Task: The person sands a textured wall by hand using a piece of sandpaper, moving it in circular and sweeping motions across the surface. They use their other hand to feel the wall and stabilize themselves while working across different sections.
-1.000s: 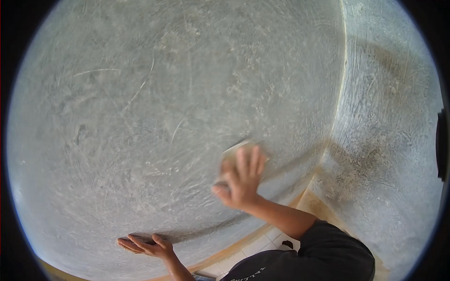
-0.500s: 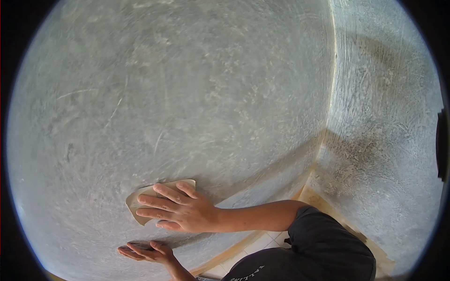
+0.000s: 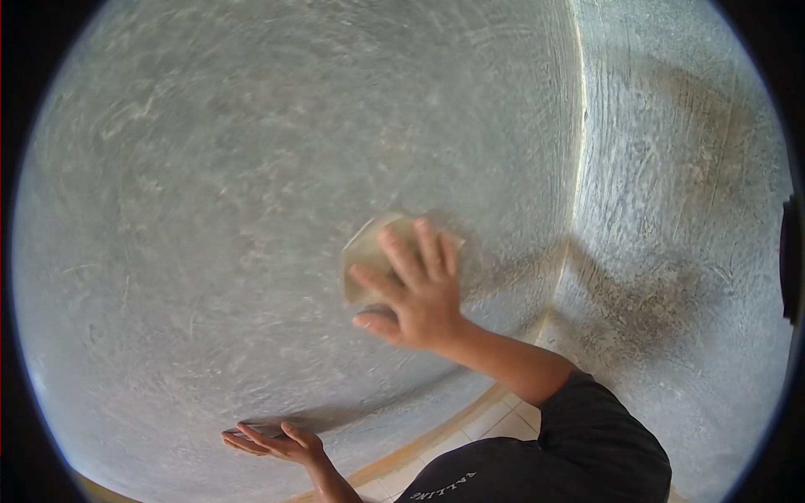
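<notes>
A grey plastered wall [image 3: 251, 168] fills the view. The right hand [image 3: 415, 289], fingers spread, presses a sheet of sandpaper [image 3: 365, 251] flat against it. Below the sandpaper, the left hand [image 3: 272, 442] rests open-palmed on the wall.

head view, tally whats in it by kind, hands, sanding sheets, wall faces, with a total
hands: 2, the right hand flat on the sheet, the left hand braced low on the wall
sanding sheets: 1, the beige sheet pressed to the wall
wall faces: 2, the grey main wall and the side wall meeting at a corner
total: 5
</notes>
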Demonstrator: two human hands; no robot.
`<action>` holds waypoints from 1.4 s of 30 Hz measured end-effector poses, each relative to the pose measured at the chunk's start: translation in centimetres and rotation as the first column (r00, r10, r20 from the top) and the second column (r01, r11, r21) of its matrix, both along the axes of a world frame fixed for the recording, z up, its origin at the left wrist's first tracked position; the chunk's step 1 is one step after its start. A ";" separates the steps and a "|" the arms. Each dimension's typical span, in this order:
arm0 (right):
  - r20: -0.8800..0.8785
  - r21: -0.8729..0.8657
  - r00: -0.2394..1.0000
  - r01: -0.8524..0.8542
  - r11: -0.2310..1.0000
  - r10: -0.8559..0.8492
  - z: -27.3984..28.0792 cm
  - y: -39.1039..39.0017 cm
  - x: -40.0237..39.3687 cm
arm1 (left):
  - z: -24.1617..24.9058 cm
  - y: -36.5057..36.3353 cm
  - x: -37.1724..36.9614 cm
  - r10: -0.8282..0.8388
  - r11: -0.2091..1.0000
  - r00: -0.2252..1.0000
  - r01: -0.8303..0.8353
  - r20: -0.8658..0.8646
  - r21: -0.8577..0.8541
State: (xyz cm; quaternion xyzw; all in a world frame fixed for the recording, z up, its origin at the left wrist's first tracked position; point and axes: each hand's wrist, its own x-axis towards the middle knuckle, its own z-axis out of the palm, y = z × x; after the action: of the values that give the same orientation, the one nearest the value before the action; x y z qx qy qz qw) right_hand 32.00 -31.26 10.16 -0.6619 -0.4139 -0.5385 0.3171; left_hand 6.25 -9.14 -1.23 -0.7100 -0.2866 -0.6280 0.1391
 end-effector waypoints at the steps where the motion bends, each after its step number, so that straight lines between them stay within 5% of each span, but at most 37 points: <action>1: -0.013 0.020 1.000 0.024 1.000 -0.024 -0.3 -1.2 1.6 | 0.0 -0.6 0.6 -0.003 1.000 1.000 0.003 0.003 -0.003; 17: -0.099 0.220 0.986 0.155 0.963 -0.136 -0.1 -18.0 19.1 | -0.3 -7.0 4.5 -0.017 0.996 0.999 0.013 -0.050 -0.086; 23: -0.221 0.336 0.968 0.192 0.922 -0.121 3.5 -16.0 17.4 | -0.7 -6.8 4.1 -0.010 0.996 0.996 0.003 -0.085 -0.086; 37: -0.054 0.285 0.992 0.128 0.950 -0.118 9.4 -1.8 3.8 | -1.1 -0.2 -2.3 -0.005 0.996 0.996 -0.003 -0.086 -0.084; 42: 0.021 -0.010 1.000 -0.017 1.000 0.017 9.7 6.9 -6.5 | -0.7 3.3 -5.6 -0.005 0.998 0.997 -0.001 -0.082 -0.070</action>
State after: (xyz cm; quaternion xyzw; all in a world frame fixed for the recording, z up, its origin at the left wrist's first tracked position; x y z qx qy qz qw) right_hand 25.46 -24.33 19.85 -0.6543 -0.4254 -0.5405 0.3142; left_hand 0.61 -5.85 -1.93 -0.7400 -0.3018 -0.5878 0.1253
